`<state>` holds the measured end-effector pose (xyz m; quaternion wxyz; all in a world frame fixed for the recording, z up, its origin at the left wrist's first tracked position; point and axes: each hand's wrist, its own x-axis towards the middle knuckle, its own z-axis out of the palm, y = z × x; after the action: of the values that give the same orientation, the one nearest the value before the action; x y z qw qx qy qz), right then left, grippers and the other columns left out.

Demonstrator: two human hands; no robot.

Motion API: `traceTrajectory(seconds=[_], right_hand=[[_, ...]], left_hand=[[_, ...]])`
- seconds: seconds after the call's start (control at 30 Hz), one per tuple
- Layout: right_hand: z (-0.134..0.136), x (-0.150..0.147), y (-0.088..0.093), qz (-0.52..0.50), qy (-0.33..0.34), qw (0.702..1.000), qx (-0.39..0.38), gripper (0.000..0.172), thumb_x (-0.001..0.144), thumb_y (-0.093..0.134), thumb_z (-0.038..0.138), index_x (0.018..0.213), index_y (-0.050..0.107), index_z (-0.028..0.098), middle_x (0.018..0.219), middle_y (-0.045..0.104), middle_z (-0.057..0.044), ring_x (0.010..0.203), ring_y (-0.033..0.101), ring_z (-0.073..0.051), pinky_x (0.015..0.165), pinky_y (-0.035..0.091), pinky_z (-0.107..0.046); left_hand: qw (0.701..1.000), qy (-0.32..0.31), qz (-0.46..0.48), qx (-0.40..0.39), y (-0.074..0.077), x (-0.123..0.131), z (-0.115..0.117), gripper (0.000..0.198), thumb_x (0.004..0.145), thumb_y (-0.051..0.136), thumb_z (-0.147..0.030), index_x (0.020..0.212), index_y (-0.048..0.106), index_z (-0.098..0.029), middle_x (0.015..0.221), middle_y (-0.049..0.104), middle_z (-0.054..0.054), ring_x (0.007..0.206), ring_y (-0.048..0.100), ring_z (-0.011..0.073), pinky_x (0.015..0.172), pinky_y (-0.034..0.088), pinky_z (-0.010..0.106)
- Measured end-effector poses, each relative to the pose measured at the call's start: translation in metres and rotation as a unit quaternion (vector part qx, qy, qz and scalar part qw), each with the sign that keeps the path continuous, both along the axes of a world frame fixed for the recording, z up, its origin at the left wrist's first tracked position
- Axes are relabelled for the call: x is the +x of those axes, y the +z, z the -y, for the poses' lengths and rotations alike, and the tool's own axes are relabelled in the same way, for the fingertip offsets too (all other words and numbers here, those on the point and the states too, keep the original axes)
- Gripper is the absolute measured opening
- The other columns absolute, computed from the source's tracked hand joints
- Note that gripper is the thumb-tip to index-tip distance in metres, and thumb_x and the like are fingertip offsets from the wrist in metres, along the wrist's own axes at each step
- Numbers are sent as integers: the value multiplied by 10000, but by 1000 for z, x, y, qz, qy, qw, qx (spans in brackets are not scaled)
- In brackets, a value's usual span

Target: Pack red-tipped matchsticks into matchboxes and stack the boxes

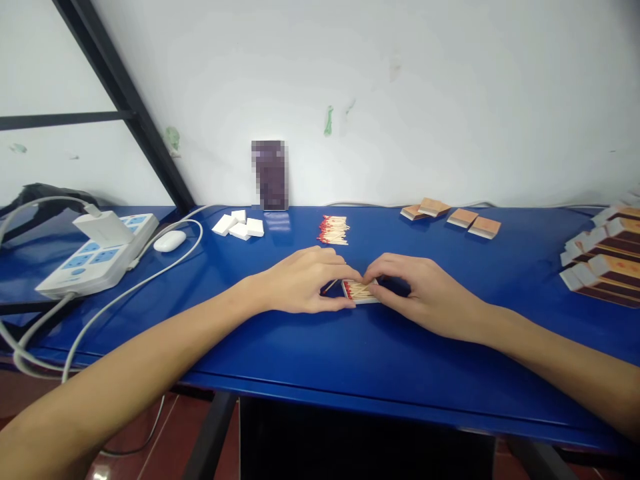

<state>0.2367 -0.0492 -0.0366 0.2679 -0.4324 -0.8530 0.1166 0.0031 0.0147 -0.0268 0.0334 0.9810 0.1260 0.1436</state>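
Note:
A small white matchbox tray (367, 301) full of red-tipped matches (356, 291) lies on the blue table in front of me. My left hand (303, 281) grips the tray's left end between thumb and index finger. From the other side, my right hand (430, 293) has its thumb and fingers closed at the tray's right end, partly covering the matches. A stray match (330, 287) shows beneath the left hand. Behind the hands lies a loose pile of matches (334, 230), most heads facing left.
White empty-looking trays (255, 227) sit at back left, near a phone (273, 177) against the wall. Matchbox sleeves (463, 217) lie at back right; more matchboxes (615, 263) stack far right. A power strip (107, 257), white case (170, 241) and cables occupy the left.

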Motion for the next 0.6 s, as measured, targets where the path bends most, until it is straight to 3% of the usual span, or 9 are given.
traceTrajectory(seconds=[0.2, 0.33, 0.6], right_hand=[[0, -1, 0, -2, 7, 1000, -22, 160, 929, 519, 307, 860, 639, 227, 934, 689, -28, 803, 633, -161, 726, 492, -303], [2, -2, 1, 4, 3, 1000, -20, 153, 922, 546, 346, 930, 653, 236, 933, 687, -29, 796, 632, -167, 703, 489, -306], [6, -3, 3, 10, 31, 999, -21, 93, 891, 585, 308, 886, 649, 242, 1079, 649, -55, 793, 625, -168, 708, 507, -325]], left_hand=[[1000, -2, 16, -7, 0, 1, 1, 365, 920, 618, -460, 1138, 687, -176, 899, 695, 49, 825, 599, 183, 778, 432, 311], [999, -25, 21, -14, 1, 0, 1, 257, 924, 626, -405, 1024, 722, -188, 938, 716, 38, 836, 602, 175, 786, 429, 309], [1000, -10, 8, -19, 1, 1, 2, 322, 939, 594, -442, 1106, 708, -192, 963, 707, 50, 872, 610, 187, 811, 437, 324]])
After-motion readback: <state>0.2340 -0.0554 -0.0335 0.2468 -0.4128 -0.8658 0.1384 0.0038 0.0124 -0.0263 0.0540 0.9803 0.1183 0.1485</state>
